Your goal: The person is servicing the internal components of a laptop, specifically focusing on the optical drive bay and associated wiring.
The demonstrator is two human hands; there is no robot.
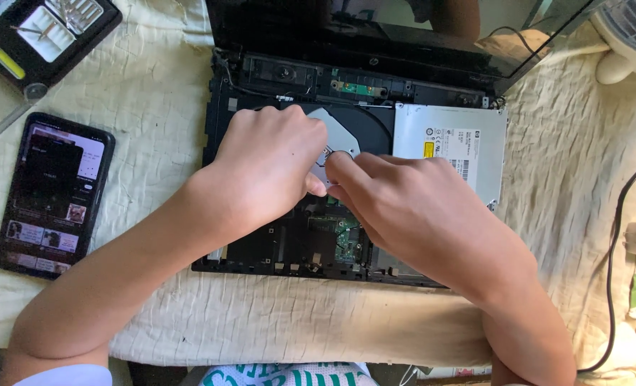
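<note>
Both hands [332, 175] pinching silver plate [339, 132], opened laptop [260, 250], phone [53, 193] leftward

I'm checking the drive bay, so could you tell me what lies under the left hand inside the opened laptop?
Under the left hand a grey metal plate shows, beside the silver optical drive. The right hand meets it at the plate's edge. The plate's left part is covered by the hand.

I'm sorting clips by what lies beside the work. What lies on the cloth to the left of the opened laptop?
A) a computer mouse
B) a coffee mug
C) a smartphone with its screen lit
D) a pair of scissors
C: a dark smartphone with a lit screen lies flat on the cream cloth, left of the opened laptop, apart from both hands.
</note>
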